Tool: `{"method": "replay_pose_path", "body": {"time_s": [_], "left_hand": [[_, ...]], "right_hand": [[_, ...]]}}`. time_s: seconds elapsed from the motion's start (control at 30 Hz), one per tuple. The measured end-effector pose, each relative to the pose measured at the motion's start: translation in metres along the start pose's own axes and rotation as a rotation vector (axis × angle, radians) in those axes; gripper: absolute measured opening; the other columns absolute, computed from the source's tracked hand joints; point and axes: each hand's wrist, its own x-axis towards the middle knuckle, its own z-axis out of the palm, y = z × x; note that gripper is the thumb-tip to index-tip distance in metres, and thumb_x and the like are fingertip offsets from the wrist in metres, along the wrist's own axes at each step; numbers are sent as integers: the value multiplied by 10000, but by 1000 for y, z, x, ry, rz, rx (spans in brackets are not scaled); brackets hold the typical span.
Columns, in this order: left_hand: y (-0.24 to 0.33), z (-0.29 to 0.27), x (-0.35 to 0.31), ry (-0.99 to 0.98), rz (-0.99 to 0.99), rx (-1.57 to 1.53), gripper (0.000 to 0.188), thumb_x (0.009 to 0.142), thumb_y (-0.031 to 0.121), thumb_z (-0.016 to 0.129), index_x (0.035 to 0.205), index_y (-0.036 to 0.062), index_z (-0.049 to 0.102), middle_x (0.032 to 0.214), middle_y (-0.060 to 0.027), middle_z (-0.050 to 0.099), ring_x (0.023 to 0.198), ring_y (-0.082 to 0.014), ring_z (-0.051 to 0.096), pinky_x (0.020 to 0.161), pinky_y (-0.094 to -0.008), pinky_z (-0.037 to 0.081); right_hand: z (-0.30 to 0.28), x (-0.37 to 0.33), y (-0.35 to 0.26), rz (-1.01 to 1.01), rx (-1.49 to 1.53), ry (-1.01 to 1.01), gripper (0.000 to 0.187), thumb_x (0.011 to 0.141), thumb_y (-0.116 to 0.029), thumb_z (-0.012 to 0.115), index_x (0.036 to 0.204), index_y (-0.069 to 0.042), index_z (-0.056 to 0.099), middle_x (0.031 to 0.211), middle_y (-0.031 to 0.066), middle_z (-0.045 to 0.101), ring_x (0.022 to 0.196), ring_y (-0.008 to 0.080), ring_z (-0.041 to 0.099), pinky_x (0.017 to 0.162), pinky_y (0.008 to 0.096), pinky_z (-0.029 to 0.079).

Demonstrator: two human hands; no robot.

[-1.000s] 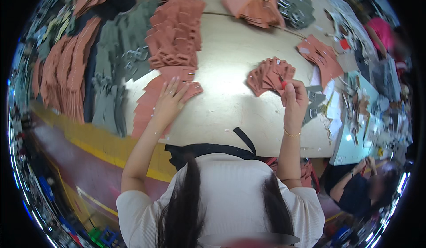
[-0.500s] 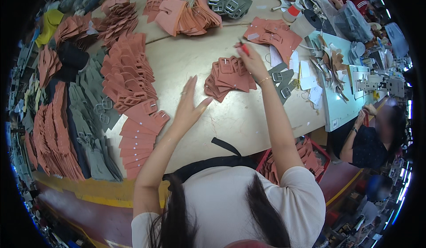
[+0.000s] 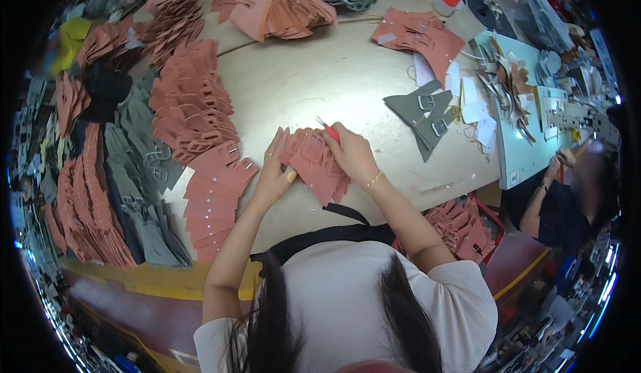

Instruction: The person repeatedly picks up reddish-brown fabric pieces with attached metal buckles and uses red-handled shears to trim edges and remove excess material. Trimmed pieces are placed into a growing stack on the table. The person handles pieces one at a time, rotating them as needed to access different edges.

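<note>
Looking down from the head view, the only one there is:

Left hand: the left hand (image 3: 274, 172) lies with fingers spread and slightly curled on the left edge of a small stack of terracotta leather pieces (image 3: 314, 162), pressing on it more than gripping it.

Right hand: the right hand (image 3: 352, 156) is closed round a thin red-tipped tool (image 3: 327, 129), whose tip pokes out above the knuckles, and the hand rests on the right side of the same stack.

Stack's place: on the bare part of the wooden table (image 3: 334, 72), near its front edge, just ahead of the person's chest.

Seemingly done: a fanned row of the same terracotta pieces (image 3: 214, 196) lies just left of the left hand, with a longer overlapping run of pieces with metal buckles (image 3: 190, 112) beyond it; both look sorted and laid out.

Seemingly left: the stack under the hands, and further heaps at the table's far edge (image 3: 280, 6); how many are untreated cannot be told.

Nearby: grey-green buckled pieces (image 3: 424, 116) lie to the right, well apart from the hands.

Hard to see: what the tool does to the leather is covered by the right hand; a co-worker (image 3: 567, 193) at the right rim is blurred, and the rim itself bends heavily.
</note>
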Motion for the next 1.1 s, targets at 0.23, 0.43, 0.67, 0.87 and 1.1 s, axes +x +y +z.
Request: {"method": "replay_pose_path", "body": {"time_s": [0.23, 0.43, 0.67, 0.87, 1.1], "left_hand": [[43, -18, -33, 418, -63, 55, 510, 842, 248, 679, 1254, 7, 502, 1161, -112, 464, 1013, -243, 456, 896, -370, 397], [56, 6, -22, 352, 18, 496, 508, 713, 329, 794, 1069, 40, 575, 1055, -157, 487, 1001, -348, 452, 912, -451, 372], [63, 10, -15, 337, 41, 551, 450, 700, 242, 796, 1045, 56, 576, 1011, -131, 526, 951, -322, 478, 873, -446, 375], [71, 14, -14, 365, 110, 590, 431, 711, 186, 791, 1051, 43, 568, 1024, -127, 501, 980, -333, 455, 871, -452, 370], [73, 10, -15, 300, 83, 594, 358, 697, 144, 788, 986, 59, 594, 971, -123, 498, 941, -325, 457, 830, -450, 376]], "right_hand": [[-19, -2, -12, -173, 156, 308, 299, 936, -239, 586, 1148, -28, 582, 802, 154, 636, 737, 333, 639, 703, 364, 502], [-27, -25, -17, -274, 277, 228, 377, 972, -324, 527, 1227, -47, 497, 831, 177, 626, 719, 319, 643, 660, 371, 493], [-10, -66, -15, -233, 192, 35, 478, 982, -338, 514, 1274, 23, 399, 1034, 204, 564, 913, 295, 581, 831, 362, 467], [-28, -56, -29, -326, 181, 211, 413, 962, -265, 557, 1282, -35, 435, 1037, 176, 568, 921, 303, 590, 829, 360, 474], [-28, -48, -39, -321, 248, 73, 348, 894, -230, 649, 1180, -45, 577, 1072, 136, 628, 925, 262, 631, 833, 333, 497]]}}
